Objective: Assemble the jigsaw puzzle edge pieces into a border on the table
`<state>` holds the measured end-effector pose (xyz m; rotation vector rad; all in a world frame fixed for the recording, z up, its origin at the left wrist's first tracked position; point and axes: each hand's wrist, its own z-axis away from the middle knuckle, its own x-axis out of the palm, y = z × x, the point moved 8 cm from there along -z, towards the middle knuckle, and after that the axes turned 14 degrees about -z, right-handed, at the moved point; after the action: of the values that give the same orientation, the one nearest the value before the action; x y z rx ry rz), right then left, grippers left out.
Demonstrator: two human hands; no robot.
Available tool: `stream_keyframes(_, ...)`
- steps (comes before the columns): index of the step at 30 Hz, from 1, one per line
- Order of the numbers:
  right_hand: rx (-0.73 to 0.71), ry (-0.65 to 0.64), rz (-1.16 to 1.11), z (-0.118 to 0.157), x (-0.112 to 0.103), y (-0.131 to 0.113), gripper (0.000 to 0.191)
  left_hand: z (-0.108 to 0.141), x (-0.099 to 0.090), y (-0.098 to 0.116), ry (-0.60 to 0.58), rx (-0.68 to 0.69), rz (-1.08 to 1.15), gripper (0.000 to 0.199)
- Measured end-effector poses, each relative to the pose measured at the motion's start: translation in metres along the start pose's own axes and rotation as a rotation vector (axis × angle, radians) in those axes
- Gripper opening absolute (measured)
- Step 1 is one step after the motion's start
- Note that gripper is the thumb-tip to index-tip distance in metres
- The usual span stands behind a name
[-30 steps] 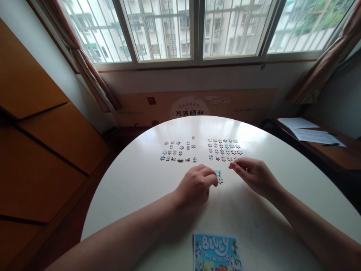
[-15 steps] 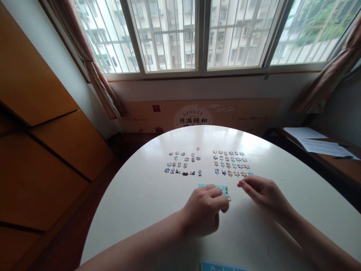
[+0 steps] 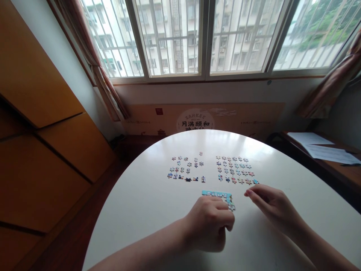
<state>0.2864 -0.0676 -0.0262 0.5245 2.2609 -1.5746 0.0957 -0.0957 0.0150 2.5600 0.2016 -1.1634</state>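
Observation:
A partly joined jigsaw puzzle [image 3: 216, 194] with a light blue top edge lies on the white table [image 3: 135, 210]. My left hand [image 3: 213, 222] is at its near side, fingers curled in and knuckles up, covering part of it. Whatever those fingers hold, if anything, is hidden. To the right of the puzzle, my right hand [image 3: 270, 203] has its thumb and fingers drawn together; anything between them is too small to make out. Loose puzzle pieces [image 3: 238, 173] lie in rows beyond the right hand, and a looser group of pieces [image 3: 182, 170] lies farther left.
A dark side table [image 3: 338, 165] with paper sheets [image 3: 324, 152] and pens stands at the right. Wooden cabinets [image 3: 56, 173] rise on the left. Behind the table are a printed cardboard panel [image 3: 239, 118] and barred windows.
My left hand has drawn slightly toward me, uncovering more of the joined puzzle. My right hand keeps its pinched shape. The view has tilted up, so the blue item at the bottom edge has gone out of sight.

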Motion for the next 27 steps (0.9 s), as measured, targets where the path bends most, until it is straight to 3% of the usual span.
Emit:
stream_keyframes(6,0.037,0.054,-0.048,0.001,-0.001,0.003,0.038,0.005,0.013,-0.007,-0.076,-0.005,0.018,0.02)
stream_keyframes(11,0.079,0.125,-0.102,-0.001,-0.005,0.01,0.039,0.006,0.008,-0.013,-0.027,-0.031,0.042,0.018)
stream_keyframes(15,0.079,0.118,-0.128,-0.001,-0.004,0.01,0.04,0.006,-0.004,-0.022,0.046,-0.197,-0.068,0.015)
stream_keyframes(18,0.071,0.113,-0.138,-0.001,-0.002,0.009,0.041,0.006,-0.013,-0.029,0.077,-0.341,-0.148,0.016)
stream_keyframes(22,0.077,0.117,-0.115,0.0,-0.003,0.008,0.04,0.003,-0.033,-0.04,0.091,-0.412,-0.248,0.017)
stream_keyframes(24,0.076,0.115,-0.115,0.0,-0.004,0.008,0.039,0.005,-0.051,-0.055,0.101,-0.467,-0.32,0.018)
stream_keyframes(27,0.064,0.118,-0.112,0.0,-0.005,0.006,0.039,0.017,-0.086,-0.095,0.139,-0.636,-0.432,0.022)
